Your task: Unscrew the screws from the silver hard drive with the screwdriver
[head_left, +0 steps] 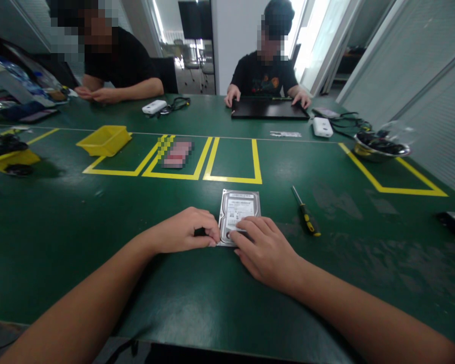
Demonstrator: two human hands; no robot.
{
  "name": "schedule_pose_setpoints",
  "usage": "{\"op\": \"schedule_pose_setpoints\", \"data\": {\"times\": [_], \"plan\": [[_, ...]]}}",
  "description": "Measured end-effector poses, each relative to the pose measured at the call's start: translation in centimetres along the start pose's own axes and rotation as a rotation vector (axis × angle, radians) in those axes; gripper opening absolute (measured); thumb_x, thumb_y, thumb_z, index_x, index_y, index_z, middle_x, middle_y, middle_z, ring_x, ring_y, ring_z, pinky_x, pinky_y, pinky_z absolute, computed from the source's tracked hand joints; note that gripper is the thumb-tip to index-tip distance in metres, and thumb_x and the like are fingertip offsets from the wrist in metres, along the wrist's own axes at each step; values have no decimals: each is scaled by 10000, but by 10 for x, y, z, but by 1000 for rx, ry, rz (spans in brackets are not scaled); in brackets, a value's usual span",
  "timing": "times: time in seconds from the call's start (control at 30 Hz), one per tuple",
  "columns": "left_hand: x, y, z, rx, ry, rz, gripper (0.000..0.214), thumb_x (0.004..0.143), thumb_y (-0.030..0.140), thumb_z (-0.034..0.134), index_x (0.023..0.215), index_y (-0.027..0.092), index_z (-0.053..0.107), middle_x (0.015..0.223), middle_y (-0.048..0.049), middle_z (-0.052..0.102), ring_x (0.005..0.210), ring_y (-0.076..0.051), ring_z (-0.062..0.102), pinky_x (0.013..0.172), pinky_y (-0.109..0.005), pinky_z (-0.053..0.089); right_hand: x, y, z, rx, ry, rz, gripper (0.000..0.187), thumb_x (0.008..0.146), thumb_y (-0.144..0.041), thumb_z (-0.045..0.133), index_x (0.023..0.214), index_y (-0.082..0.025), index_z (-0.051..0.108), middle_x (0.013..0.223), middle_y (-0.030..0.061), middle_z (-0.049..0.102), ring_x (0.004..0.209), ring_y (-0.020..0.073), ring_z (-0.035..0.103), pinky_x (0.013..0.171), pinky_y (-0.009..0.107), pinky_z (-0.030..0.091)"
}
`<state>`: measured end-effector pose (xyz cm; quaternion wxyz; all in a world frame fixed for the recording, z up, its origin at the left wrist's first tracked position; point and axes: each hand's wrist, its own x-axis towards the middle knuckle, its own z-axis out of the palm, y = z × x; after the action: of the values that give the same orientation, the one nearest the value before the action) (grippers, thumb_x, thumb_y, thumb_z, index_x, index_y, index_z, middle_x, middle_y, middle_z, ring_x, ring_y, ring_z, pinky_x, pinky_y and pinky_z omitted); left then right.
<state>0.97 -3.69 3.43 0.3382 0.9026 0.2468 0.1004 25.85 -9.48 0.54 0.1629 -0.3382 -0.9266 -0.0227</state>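
A silver hard drive (239, 207) with a white label lies flat on the green table (98, 242) in front of me. My left hand (184, 230) is curled at the drive's near left corner, fingertips pinched against its edge, with something small and dark under the fingers. My right hand (263, 250) rests over the drive's near right part, fingers stretched flat and touching the label. A screwdriver (305, 211) with a yellow and black handle lies on the table just right of the drive, untouched.
Yellow tape boxes (233, 178) mark the table beyond the drive. A yellow bin (104, 140) stands at the left, a metal bowl (381, 147) of dark parts at the right. Two people sit across the table, one with hands on a black laptop (269, 108).
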Motion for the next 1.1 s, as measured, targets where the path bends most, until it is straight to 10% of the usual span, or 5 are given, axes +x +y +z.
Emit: {"op": "schedule_pose_setpoints", "data": {"times": [1.1], "plan": [[1,0,4,-22,-2,16,75,881,147,601,919,187,651,871,2,659,831,-144,591,789,-270,414,1,0,0,2,-1,2,289,953,-231,471,1200,-157,600,1199,134,599,1141,291,497,961,453,405]]}}
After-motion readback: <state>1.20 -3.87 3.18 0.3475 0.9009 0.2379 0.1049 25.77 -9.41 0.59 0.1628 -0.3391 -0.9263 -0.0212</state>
